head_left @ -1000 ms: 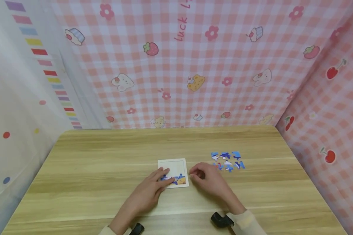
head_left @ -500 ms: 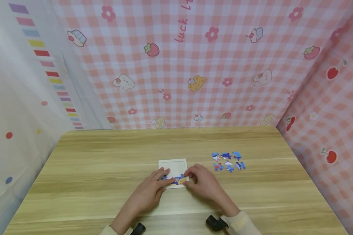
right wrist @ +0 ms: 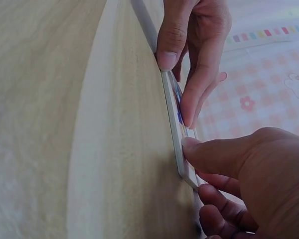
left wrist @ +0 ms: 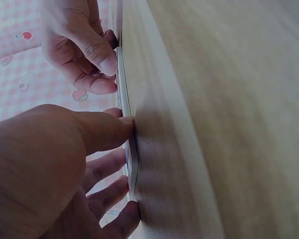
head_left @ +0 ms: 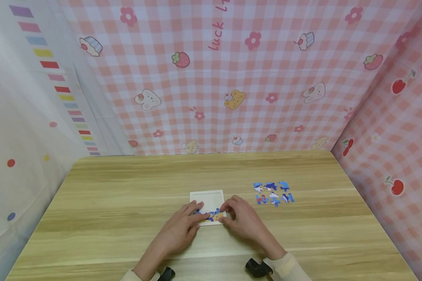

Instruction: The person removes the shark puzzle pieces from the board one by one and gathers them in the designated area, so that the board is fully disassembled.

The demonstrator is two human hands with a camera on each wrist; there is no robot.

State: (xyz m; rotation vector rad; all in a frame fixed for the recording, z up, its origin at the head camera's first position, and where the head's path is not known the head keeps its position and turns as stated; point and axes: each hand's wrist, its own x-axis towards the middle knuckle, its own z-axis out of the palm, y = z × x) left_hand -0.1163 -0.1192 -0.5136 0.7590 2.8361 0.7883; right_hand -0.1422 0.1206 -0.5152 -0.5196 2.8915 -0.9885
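A white puzzle board [head_left: 206, 198] lies on the table with a strip of blue and yellow jigsaw pieces [head_left: 217, 215] along its near side. My left hand [head_left: 177, 226] rests over its near left part, straight fingers spread on the pieces. In the left wrist view, the left thumb [left wrist: 107, 130] touches the board's near edge. At the near right corner is my right hand [head_left: 244, 219], thumb and index fingertips apart and touching the corner piece and rim. The right thumb [right wrist: 214, 155] lies on the rim in the right wrist view; the index fingertip is hidden there.
Several loose blue, white and red jigsaw pieces [head_left: 272, 193] lie in two rows right of the board. The wooden table [head_left: 126, 187] ends at a pink checked cloth [head_left: 211, 78] behind, with patterned cloths at both sides.
My right hand has moved left from beside the board onto its near right corner. The left hand stays on the board, and the loose pieces have not moved.
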